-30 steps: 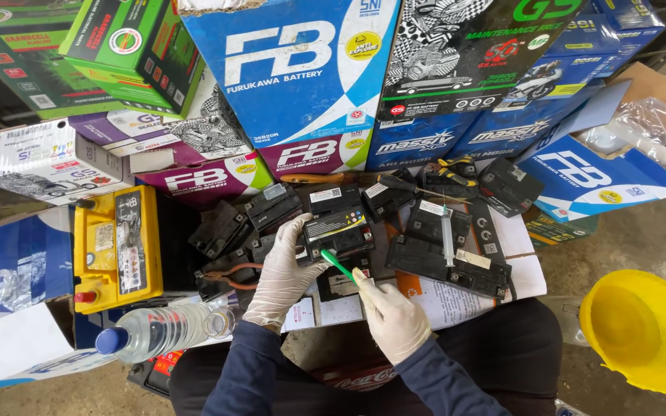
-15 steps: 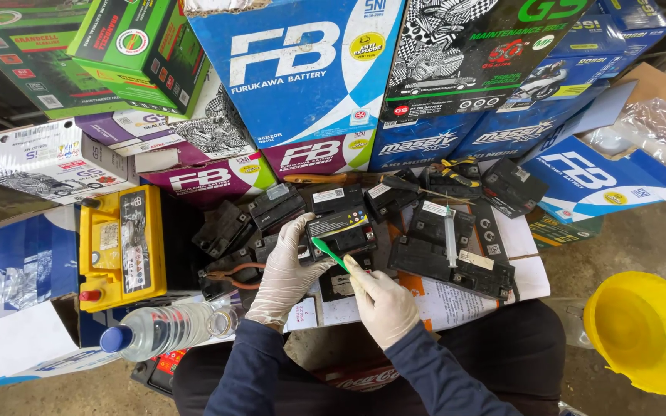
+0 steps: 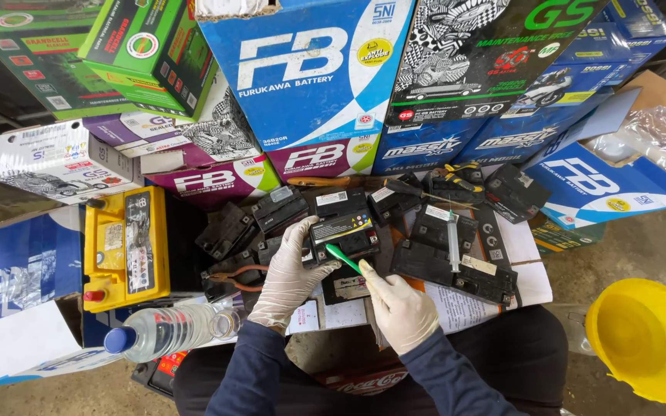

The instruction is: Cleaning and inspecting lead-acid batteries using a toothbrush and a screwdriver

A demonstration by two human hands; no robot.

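At the centre of the frame, the left hand [image 3: 290, 270] in a white glove gripped the small black battery [image 3: 342, 235] by its left edge. The right hand [image 3: 400, 308] pinched a green stick [image 3: 344, 259] from the lower right. The stick's long axis ran diagonally, and its tip pointed to the upper left, touching the battery's near edge. The battery lay just above both hands, the left one nearer. A syringe [image 3: 453, 235] rested on the black batteries to the right.

Left hand [image 3: 290, 273] steadies small black battery [image 3: 342, 233]; right hand [image 3: 399, 308] pokes green tool [image 3: 343, 259].
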